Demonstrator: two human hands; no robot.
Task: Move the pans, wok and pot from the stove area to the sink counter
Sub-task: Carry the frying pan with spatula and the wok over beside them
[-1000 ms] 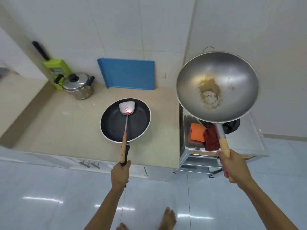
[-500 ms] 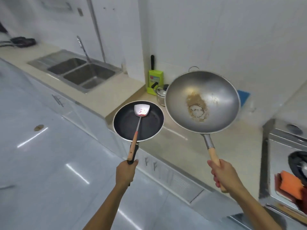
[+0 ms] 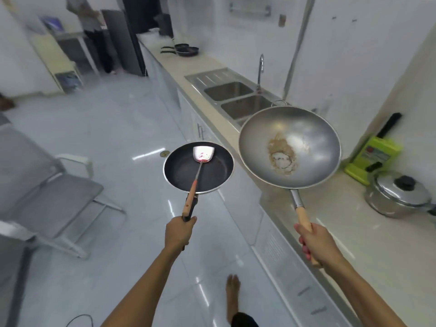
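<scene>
My left hand [image 3: 179,232] grips the handle of a black frying pan [image 3: 212,175], held level over the floor, with a metal spatula [image 3: 203,155] lying in it. My right hand [image 3: 316,241] grips the wooden handle of a steel wok [image 3: 306,138] with brown residue at its bottom, held above the counter edge. A lidded steel pot [image 3: 398,194] stands on the beige counter [image 3: 330,208] at the right. Ahead lies the double sink [image 3: 238,97] with its tap. Two dark pans [image 3: 185,49] rest on the far counter beyond the sink.
A green knife block [image 3: 372,156] leans against the wall behind the pot. A grey chair [image 3: 47,190] stands on the left of the glossy tiled floor. A person [image 3: 94,27] stands at the far end by a table. My bare foot [image 3: 232,293] shows below.
My view has swung left from the stove counter toward the sink. Both hands have carried the frying pan and the wok along; the stove has left the view.
</scene>
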